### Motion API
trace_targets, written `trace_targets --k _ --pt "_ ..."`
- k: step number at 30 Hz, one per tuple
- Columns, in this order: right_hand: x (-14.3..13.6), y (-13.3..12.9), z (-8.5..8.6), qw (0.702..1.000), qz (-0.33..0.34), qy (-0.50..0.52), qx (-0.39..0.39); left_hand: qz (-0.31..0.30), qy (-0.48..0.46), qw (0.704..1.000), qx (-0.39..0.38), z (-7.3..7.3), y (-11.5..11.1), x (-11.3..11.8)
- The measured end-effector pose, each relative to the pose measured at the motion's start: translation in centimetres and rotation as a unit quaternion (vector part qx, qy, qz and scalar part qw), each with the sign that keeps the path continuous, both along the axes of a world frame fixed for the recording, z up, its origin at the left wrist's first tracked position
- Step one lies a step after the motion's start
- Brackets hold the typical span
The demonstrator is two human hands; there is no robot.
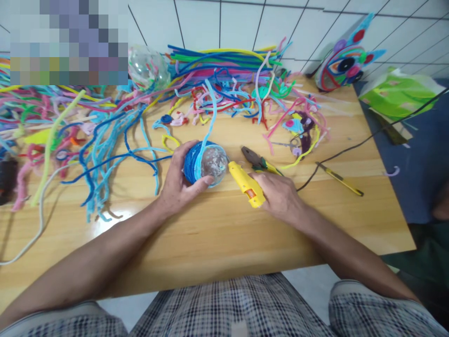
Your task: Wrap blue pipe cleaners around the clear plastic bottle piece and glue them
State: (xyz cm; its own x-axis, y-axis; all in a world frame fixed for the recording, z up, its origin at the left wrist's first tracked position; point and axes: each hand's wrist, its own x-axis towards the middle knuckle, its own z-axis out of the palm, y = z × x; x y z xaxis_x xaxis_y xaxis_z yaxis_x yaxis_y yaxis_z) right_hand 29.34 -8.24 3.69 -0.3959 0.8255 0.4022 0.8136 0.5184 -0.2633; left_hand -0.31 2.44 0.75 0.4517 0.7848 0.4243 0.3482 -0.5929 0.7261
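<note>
My left hand (177,183) is wrapped round a clear plastic ball (214,164) whose left part is covered with coils of dark blue pipe cleaner (192,164). A light blue pipe cleaner (212,110) circles the ball beside the coils, and its free end sticks up away from me. In my right hand (282,194) is a yellow hot glue gun (247,185), its nozzle pointing at the ball's right side, close to the surface. Whether the nozzle touches the ball I cannot tell. Pliers (257,159) with dark jaws lie just beyond the right hand.
Loose pipe cleaners (105,154) spread over the left and back of the wooden table (210,248). Another clear ball (149,68) stands behind. At right are a yellow utility knife (340,179), a black cord (345,149), a decorated figure (339,68) and a green bag (400,93).
</note>
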Motion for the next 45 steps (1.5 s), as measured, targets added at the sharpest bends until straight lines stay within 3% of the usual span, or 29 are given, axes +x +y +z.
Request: trace_targets --k 9,15,18,22,26,31,45 --pt "-0.1 -0.4 1.2 0.996 -0.039 0.073 0.026 0.001 0.007 1.0 0.005 0.1 -0.1 0.1" --pt "0.8 -0.2 1.9 0.958 -0.135 0.236 -0.086 0.002 0.0 1.0 0.002 0.0 -0.2 0.3" --pt "1.0 0.0 2.2 0.945 -0.142 0.272 -0.117 -0.003 -0.009 1.0 0.013 0.1 -0.2 0.4" --pt "1.1 0.2 2.3 0.96 -0.126 0.22 -0.116 -0.002 -0.014 1.0 0.022 0.0 -0.1 0.5" --pt "1.3 0.5 1.7 0.988 -0.064 0.128 -0.05 -0.003 -0.016 1.0 0.017 -0.2 -0.1 0.5" --pt "1.3 0.7 1.0 0.998 -0.025 0.039 -0.038 -0.007 -0.016 1.0 0.008 -0.1 -0.2 0.4" --pt "0.4 0.9 0.9 0.999 0.015 0.029 0.023 -0.015 -0.008 1.0 0.004 0.5 -0.2 0.3"
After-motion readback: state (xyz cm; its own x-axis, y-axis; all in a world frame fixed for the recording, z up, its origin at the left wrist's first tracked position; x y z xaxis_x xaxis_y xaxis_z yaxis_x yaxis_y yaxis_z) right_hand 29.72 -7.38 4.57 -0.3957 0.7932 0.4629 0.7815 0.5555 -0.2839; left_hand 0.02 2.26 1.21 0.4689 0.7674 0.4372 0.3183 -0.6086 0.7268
